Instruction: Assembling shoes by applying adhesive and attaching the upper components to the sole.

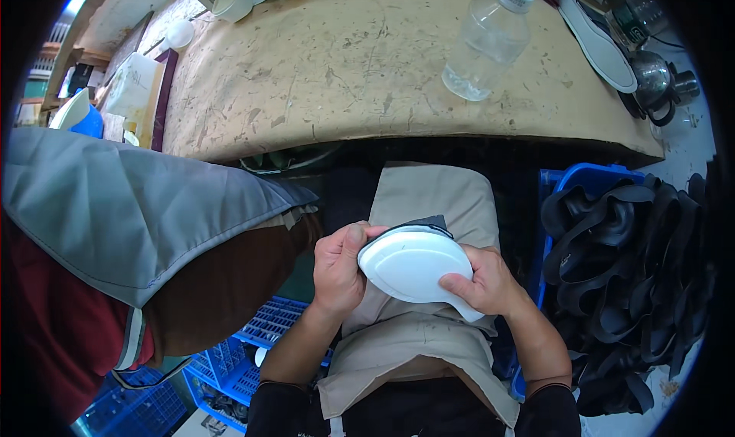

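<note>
A white shoe sole (413,262) with a thin black edge lies across my lap, over my beige apron (432,196). My left hand (338,267) grips its left end, thumb on the top rim. My right hand (484,282) holds its right side, with fingers curled under the lower edge. Both hands are closed on the sole, below the front edge of the workbench (344,62).
A clear plastic bottle (490,42) stands on the worn bench. A white insole (597,42) and metal cups (651,73) lie at the far right. A blue crate (589,178) with black rubber parts (628,268) sits at my right. A person in a grey sleeve (138,207) stands at my left, above blue crates (260,345).
</note>
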Tool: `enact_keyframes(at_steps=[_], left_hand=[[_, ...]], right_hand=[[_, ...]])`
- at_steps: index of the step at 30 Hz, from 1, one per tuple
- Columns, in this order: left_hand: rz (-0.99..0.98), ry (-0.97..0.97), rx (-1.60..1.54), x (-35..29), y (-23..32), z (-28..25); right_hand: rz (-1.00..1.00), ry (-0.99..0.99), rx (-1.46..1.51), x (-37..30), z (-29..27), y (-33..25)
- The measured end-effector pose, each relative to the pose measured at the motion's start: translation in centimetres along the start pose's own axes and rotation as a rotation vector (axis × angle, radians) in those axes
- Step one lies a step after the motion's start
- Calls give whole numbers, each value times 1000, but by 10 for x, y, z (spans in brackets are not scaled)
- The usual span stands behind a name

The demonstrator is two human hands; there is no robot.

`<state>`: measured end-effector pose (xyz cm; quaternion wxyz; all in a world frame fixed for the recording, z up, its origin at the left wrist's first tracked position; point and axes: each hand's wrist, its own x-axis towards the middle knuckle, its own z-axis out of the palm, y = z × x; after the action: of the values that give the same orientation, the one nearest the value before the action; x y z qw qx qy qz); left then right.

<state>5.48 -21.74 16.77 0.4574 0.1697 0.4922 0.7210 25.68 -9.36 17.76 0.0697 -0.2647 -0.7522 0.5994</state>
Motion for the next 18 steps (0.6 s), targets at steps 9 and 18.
enact_keyframes(at_steps=[9,18], left_hand=[[-78,-373,50,-8,9,-17],[186,-650,628,-16,16,1]], right_hand=[[42,-145,-167,-13,-3,4],[192,-306,-54,-23,-19,5]])
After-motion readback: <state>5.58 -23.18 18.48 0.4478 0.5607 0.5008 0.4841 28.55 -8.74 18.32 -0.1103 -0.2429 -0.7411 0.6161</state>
